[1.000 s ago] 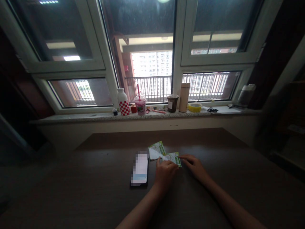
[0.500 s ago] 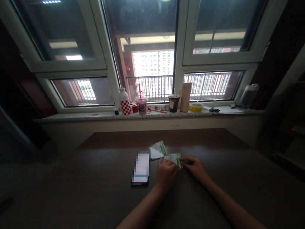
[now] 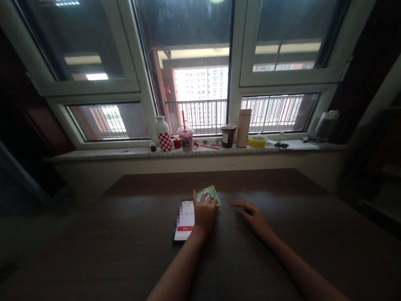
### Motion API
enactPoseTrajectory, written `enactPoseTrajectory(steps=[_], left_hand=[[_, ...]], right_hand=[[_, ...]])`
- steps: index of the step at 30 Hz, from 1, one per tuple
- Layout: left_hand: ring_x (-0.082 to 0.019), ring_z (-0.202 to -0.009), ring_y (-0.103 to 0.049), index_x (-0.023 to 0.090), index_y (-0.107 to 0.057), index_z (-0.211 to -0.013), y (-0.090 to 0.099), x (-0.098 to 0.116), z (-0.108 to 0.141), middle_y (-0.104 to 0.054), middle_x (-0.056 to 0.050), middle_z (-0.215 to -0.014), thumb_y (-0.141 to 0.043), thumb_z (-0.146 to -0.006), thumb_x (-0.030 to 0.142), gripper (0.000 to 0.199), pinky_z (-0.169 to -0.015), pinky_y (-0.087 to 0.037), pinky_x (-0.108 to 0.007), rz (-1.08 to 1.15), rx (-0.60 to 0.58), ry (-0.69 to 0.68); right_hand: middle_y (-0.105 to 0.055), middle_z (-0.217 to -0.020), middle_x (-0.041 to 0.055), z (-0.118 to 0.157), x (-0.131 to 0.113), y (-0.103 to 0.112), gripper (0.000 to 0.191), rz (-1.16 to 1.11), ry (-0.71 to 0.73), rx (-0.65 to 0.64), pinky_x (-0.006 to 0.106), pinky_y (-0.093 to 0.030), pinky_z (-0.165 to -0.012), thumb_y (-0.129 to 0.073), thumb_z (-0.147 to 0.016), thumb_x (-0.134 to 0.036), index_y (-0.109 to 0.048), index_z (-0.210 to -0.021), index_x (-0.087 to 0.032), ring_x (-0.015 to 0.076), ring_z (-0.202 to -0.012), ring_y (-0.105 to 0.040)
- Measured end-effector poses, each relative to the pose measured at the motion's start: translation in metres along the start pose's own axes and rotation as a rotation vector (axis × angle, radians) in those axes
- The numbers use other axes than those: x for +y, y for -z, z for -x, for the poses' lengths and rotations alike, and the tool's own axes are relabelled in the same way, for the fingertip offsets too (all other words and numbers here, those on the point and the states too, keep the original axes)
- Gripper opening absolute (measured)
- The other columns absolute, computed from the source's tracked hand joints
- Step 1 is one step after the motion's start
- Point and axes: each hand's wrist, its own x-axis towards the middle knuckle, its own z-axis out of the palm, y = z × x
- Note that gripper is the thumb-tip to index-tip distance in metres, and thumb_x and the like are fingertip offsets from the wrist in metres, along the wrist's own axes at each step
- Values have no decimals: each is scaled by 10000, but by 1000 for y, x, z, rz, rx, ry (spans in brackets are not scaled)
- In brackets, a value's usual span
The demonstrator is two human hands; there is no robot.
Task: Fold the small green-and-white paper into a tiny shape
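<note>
My left hand reaches over the green and white cards, its fingers spread and its fingertips on or just above them. The cards lie overlapping on the dark table, and their near part is hidden under the fingers. Beside and partly beneath my left hand and wrist is a phone with a lit screen that shows digits and a red bar. To the right, my right hand rests near the table surface, thumb apart from the stretched fingers, holding nothing.
The dark brown table ends at a windowsill. On the sill stand a checkered bottle, a pink cup, a dark cup, a tan flask, yellow tape and black scissors.
My left hand has moved left and a little forward, partly over the phone. The card that was between my hands has gone from that spot. The fingers of my right hand are now free. The phone screen differs.
</note>
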Motion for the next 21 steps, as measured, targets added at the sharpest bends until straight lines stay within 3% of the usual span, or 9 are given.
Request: enactPoseTrajectory(steps=[13,21], left_hand=[[-251,-1020,-617,245,-718,-874,2,6,2,-733,-43,-936,-469,-897,101,288,-1067,-71,-724,60,-176,101],[-220,-1004,-640,289,-697,-967,6,13,10,-732,-13,-1016,-483,-904,108,288,-1118,-42,-666,141,-70,40]], right_hand=[[-705,-1038,75,4,2,-1,260,9,-15,-1,443,-429,-977,-564,-808,-365,-738,-947,-229,255,-1042,-605],[-710,-1025,73,4,-2,1,260,27,-21,4,449,-432,-977,-551,-802,-356,-742,-926,-232,256,-1033,-606]])
